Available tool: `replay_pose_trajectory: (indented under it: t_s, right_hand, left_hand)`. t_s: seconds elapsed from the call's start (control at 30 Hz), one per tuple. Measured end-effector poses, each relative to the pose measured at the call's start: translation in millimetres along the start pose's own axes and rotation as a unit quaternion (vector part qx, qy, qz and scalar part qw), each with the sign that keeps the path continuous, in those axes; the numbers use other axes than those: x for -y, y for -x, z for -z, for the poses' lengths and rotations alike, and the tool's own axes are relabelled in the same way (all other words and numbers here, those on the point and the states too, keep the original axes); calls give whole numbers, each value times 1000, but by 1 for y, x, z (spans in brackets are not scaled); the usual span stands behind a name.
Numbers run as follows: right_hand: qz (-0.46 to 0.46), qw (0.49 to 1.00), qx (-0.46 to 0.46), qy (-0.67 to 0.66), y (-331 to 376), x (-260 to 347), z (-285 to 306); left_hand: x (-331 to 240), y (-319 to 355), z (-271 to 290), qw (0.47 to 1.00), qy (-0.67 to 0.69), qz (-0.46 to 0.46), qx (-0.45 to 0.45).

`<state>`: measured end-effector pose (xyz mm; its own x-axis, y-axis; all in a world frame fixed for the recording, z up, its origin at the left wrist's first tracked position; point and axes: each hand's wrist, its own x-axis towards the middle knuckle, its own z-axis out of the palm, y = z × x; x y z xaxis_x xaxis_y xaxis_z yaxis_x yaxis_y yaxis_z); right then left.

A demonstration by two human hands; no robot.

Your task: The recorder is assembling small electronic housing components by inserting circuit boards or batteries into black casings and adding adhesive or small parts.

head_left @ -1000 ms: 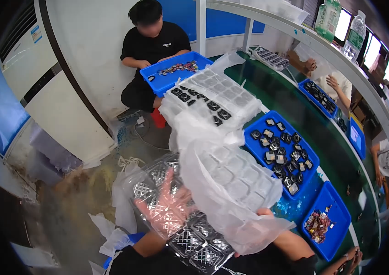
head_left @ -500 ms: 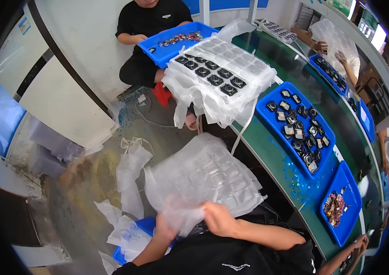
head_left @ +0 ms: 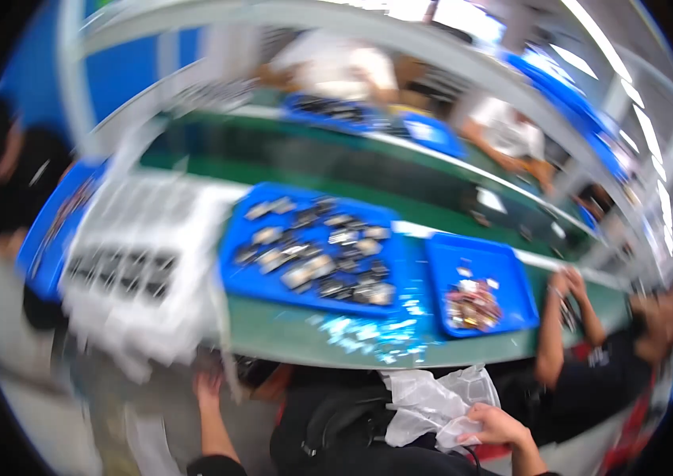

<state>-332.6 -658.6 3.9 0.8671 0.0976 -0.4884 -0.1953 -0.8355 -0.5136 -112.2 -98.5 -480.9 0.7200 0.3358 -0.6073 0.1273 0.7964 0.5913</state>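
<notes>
My right hand (head_left: pixel 499 428), low in the frame right of centre, is closed on a crumpled clear bag (head_left: pixel 431 404) that bunches up just left of it at the table's (head_left: pixel 289 333) near edge. My left hand (head_left: pixel 208 389), at lower left, hangs with fingers loose and holds nothing; blur hides what it touches. Above the bag, a small blue tray (head_left: pixel 511 278) of mixed parts sits at centre right. A big blue tray (head_left: pixel 241 278) of dark parts fills the middle. White blister trays (head_left: pixel 138 262) lie at left. A neighbour's hands (head_left: pixel 568 285) show at right.
</notes>
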Motion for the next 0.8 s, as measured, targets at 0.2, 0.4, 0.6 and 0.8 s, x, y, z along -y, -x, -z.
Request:
replay_pose_trajectory:
  t_s: [0.2,0.4,0.6,0.8]
  right_hand:
    - [-283,749,-587,-118,77,-50,-136]
    - [-672,461,-579,-21,143,-88,-399]
    - [-729,505,-408,-217,148,-53,-525]
    - [-550,669,-403,-296,284,-204,-293]
  left_hand:
    - [62,-78,-106,881,-327,112,323]
    - [188,15,-66,644,-612,160,430]
    - [245,78,-68,527,-744,120,393]
    - [152,17,-133,700,-694,36,165]
